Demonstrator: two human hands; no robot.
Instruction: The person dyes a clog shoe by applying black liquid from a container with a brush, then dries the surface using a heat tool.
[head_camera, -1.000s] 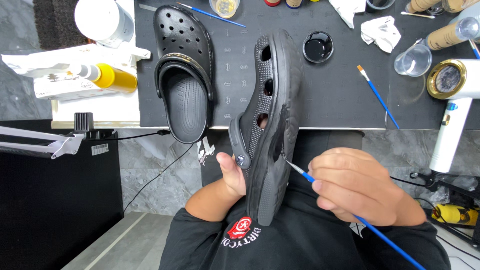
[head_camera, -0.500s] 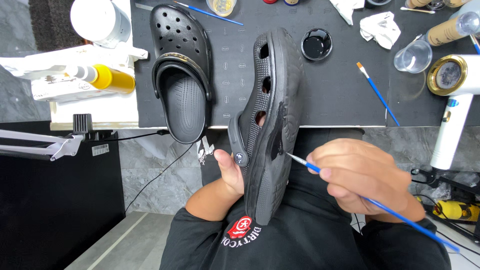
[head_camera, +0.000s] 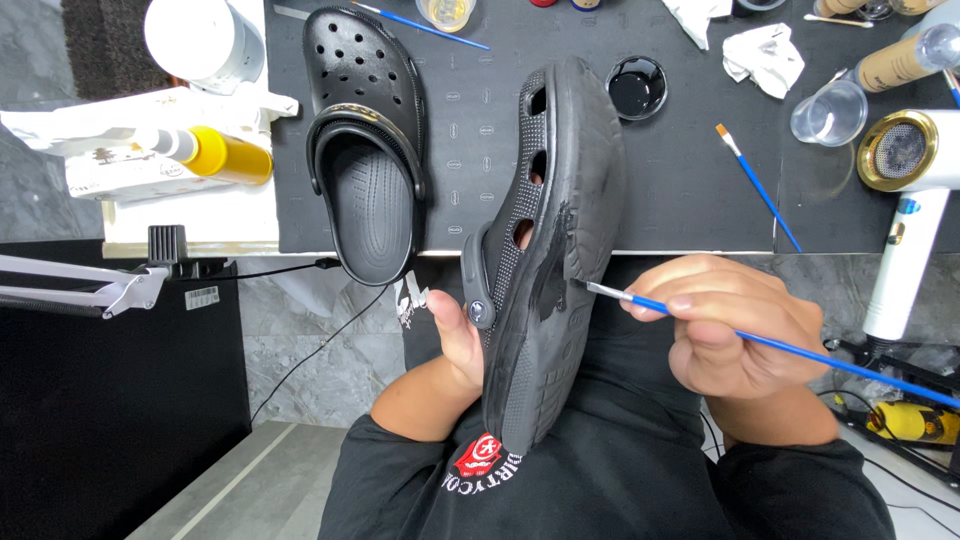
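Note:
My left hand (head_camera: 452, 338) grips a black clog (head_camera: 545, 250) from its left side, holding it on edge with the sole turned toward the right. My right hand (head_camera: 735, 325) pinches a thin blue-handled paintbrush (head_camera: 800, 352). The brush tip touches the sole's edge near a glossy dark patch at mid-length. A second black clog (head_camera: 365, 140) lies flat, opening up, on the black mat (head_camera: 690, 180) to the left. A small round dish of black paint (head_camera: 637, 88) sits just beyond the held clog's toe.
Another blue brush (head_camera: 757, 185) lies on the mat. A white and gold hair dryer (head_camera: 910, 190) stands at right, near a clear cup (head_camera: 828, 112) and crumpled tissue (head_camera: 762, 55). A yellow bottle (head_camera: 215, 153) and white tub (head_camera: 205, 40) sit at left. A white lamp arm (head_camera: 90, 285) juts in.
The brush tip has slid up along the sole's edge toward the toe. My right hand rose slightly with it. The clog stays held in much the same pose.

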